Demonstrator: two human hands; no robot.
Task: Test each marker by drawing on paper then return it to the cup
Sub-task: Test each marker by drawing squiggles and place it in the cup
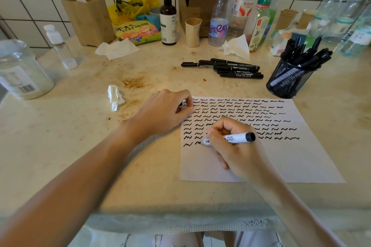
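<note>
My right hand (pixel 239 146) grips a white marker (pixel 228 139) on the paper (pixel 297 156); my left hand (pixel 166 112), fingers curled, pins its far-left corner. Loose markers (pixel 226 68) lie left of the mesh cup (pixel 291 78).

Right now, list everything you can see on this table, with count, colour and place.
paper: one, white, black squiggles, front right
white marker: one, black end, over paper
loose markers: about five, black, behind paper
mesh cup: one, black, full of markers, right
bottles: several, mostly clear, along back
paper cup: one, beige, back centre
tissues: three, white, scattered
left hand: on paper's corner
right hand: grips white marker
</note>
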